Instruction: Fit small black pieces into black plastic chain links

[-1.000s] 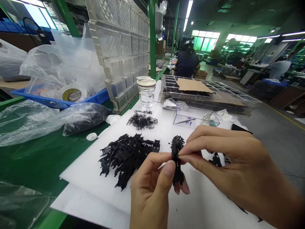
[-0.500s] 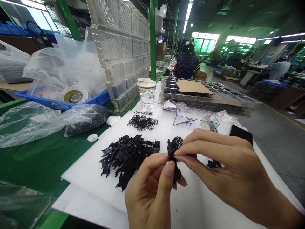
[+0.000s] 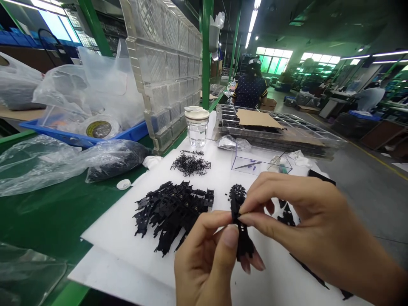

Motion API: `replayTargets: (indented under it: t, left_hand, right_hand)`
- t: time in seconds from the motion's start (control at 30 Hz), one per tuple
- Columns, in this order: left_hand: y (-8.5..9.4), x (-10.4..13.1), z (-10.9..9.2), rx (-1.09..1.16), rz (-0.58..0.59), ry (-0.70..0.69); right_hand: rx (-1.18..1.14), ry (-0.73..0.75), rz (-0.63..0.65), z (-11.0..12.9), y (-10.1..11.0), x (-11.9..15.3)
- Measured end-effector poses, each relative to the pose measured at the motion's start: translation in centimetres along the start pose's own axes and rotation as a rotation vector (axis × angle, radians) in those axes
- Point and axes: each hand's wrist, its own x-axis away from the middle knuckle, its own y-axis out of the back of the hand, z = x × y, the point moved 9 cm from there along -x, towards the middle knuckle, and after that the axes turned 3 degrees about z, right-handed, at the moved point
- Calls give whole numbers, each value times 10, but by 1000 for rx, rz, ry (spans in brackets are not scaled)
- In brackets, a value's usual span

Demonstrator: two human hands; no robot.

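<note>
Narrow black plastic part [image 3: 242, 238] held upright over the white foam sheet [image 3: 127, 229], low centre. Left hand [image 3: 204, 263] clamps its lower half, thumb against fingers; right hand [image 3: 306, 229] pinches the top end from 3 o'clock. Pile of black parts [image 3: 172, 210] lies at 9 o'clock, tangle of thin black clips [image 3: 190, 163] at 11, clear jar [image 3: 196, 126] beyond

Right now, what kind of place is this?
Probably a factory assembly hall. A left hand and right hand pinch a small black plastic part over a heap of matching black plastic parts, beside stacked clear compartment trays; another person works beyond.
</note>
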Motion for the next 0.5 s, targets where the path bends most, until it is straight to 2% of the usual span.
replayTargets:
  t: [0.13, 0.27, 0.4, 0.5]
  left_hand:
    - [-6, 0, 13, 151, 22, 132]
    - [-7, 0, 23, 181, 41, 242]
    - [-6, 0, 24, 158, 48, 262]
    - [-4, -1, 21, 177, 35, 230]
  right_hand:
    - [-48, -109, 24, -9, 1, 2]
    - [-38, -217, 1, -17, 0, 4]
    - [33, -226, -8, -15, -3, 4]
    - [51, -152, -74, -8, 12, 9]
